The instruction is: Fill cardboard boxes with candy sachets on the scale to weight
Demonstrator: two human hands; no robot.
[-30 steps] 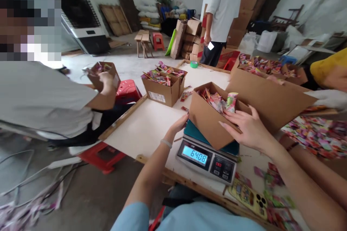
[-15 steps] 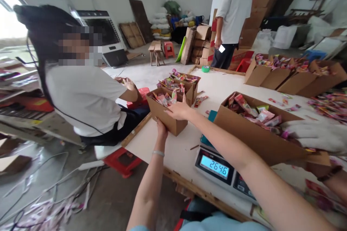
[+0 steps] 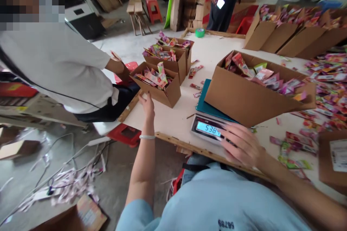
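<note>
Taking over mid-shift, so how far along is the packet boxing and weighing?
Done: three small filled boxes sit at the table's left edge. In hand: a large box of packets sits on the scale, whose display is lit; the right hand rests on its keypad, and the left hand is by the nearest small box. Left: loose packets spread across the table's right side.
</note>
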